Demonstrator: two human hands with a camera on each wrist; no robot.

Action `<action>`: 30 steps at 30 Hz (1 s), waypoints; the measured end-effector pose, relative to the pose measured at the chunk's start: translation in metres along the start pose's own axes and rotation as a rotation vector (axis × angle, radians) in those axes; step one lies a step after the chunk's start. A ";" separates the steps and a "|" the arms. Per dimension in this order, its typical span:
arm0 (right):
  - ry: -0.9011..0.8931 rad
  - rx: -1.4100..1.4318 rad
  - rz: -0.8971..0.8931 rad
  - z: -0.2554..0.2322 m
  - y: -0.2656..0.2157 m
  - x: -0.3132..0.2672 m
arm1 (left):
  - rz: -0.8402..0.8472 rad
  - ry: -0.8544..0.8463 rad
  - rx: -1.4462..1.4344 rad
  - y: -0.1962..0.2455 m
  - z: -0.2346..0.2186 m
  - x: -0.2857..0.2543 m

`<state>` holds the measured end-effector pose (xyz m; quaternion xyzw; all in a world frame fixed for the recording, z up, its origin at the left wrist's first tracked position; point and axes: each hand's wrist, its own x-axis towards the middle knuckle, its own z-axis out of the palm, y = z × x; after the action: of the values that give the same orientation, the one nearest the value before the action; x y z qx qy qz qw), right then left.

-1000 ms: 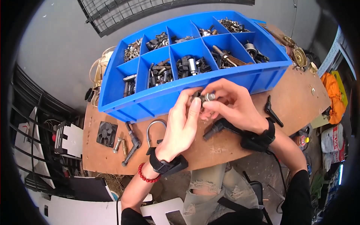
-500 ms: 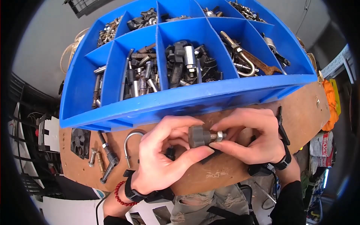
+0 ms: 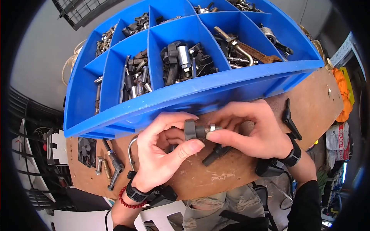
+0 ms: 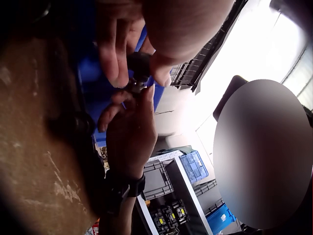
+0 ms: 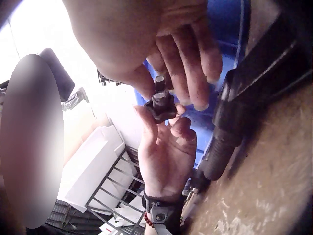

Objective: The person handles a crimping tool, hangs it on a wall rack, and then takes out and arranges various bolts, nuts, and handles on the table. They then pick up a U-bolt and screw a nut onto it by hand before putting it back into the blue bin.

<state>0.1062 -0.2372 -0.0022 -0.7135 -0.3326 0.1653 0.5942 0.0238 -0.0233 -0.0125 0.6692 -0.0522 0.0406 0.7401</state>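
Observation:
A dark star-shaped knob (image 3: 190, 130) with a threaded stud is held between both hands, in front of the blue bin. My left hand (image 3: 158, 152) grips the knob head between thumb and fingers. On the stud side, my right hand (image 3: 254, 133) pinches at a shiny nut (image 3: 212, 128) with thumb and forefinger. In the right wrist view the lobed knob head (image 5: 164, 113) faces the left palm, and the stud end (image 5: 159, 83) points toward the right hand. Beneath the hands, a black clamping lever (image 3: 216, 154) lies on the table, partly hidden.
A divided blue bin (image 3: 216, 82) full of bolts, knobs and fittings stands behind the hands. On the wooden table (image 3: 219, 177) lie a small fan (image 3: 87, 151), two bolts (image 3: 105, 167), an adjustable lever (image 3: 115, 163), a U-bolt (image 3: 131, 154) partly hidden, and another black lever (image 3: 291, 120).
The head view has come closer to the bin and hands. The hands have turned and spread, bringing the knob head into sight; over the last half second they shifted slightly left.

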 end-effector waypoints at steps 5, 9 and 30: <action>-0.005 0.068 0.088 -0.001 -0.012 0.001 | -0.007 -0.025 -0.010 -0.001 -0.001 0.000; -0.012 0.030 0.033 -0.001 -0.014 0.001 | 0.009 -0.034 -0.020 -0.002 -0.002 0.000; 0.095 0.106 0.070 0.001 -0.009 0.000 | 0.033 -0.049 -0.037 -0.002 -0.002 -0.001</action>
<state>0.1026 -0.2357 0.0064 -0.6992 -0.2696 0.1690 0.6402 0.0236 -0.0219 -0.0147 0.6554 -0.0822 0.0356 0.7500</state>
